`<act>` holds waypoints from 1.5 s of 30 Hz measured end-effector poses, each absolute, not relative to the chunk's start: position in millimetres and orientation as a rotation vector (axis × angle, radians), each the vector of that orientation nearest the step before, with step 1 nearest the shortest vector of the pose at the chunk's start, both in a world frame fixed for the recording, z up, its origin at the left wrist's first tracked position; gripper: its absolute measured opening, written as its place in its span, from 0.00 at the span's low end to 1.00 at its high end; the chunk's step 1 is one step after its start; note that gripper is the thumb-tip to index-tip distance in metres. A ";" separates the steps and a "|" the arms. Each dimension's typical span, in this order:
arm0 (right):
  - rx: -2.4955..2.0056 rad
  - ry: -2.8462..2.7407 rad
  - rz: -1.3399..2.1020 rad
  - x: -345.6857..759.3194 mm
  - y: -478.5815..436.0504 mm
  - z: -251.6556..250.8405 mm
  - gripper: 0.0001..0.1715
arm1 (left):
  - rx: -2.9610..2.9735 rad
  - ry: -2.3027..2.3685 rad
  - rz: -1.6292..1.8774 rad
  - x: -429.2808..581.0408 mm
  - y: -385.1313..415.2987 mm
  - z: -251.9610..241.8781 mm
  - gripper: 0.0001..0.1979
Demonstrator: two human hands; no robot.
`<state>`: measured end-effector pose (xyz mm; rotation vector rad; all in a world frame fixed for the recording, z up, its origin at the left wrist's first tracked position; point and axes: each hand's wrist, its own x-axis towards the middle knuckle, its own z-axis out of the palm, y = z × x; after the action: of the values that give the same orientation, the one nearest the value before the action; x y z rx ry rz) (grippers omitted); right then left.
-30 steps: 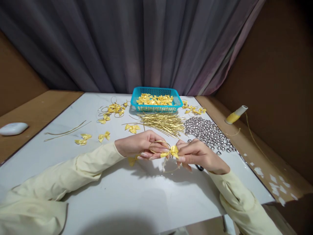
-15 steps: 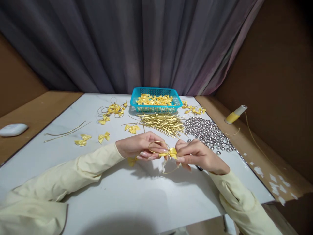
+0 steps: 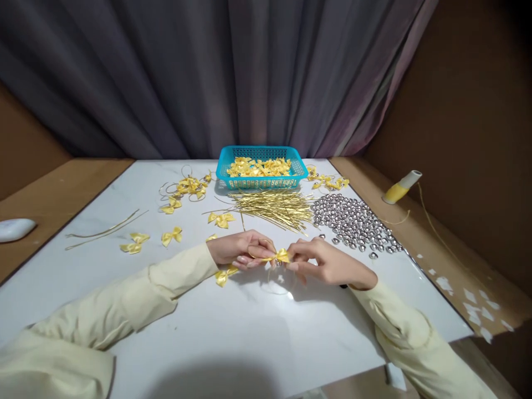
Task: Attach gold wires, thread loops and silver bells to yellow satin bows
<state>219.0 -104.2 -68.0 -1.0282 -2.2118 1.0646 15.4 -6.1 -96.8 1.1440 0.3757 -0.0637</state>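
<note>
Bringing the left hand (image 3: pixel 239 247) and right hand (image 3: pixel 328 263) closer together since the earlier frame, uncovering more of a loose bow (image 3: pixel 222 278) on the left hand's near side.

Pinching a yellow satin bow (image 3: pixel 283 255) narrowly in both hands, holding it just above the middle of the white marble-patterned tabletop (image 3: pixel 233 332), probably gripping from left and right to steady something so small. Keeping gold wire strips (image 3: pixel 270 208) and silver domed beads (image 3: pixel 347 221) just beyond, with a turquoise perforated basket (image 3: pixel 224 163) of yellow bows (image 3: pixel 260 166) at the far side, presumably leaving everything within easy reach. Showing no readable brand, label or writing anywhere.
</note>
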 end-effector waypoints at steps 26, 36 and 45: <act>-1.026 -2.086 1.115 225.4 -102.1 -76.3 0.08 | 1.159 0.428 -0.045 18.3 -5.2 -103.1 0.07; -1.063 -2.122 1.043 226.4 -102.6 -75.0 0.09 | 1.167 0.439 -0.060 17.3 -5.8 -103.8 0.08; -1.031 -2.151 0.993 227.5 -101.6 -76.5 0.10 | 1.167 0.409 -0.115 16.3 -5.7 -105.0 0.07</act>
<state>227.5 -101.6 -76.5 -1.0310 -2.1508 0.9929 16.3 -5.7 -105.0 1.1668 0.4086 -0.1153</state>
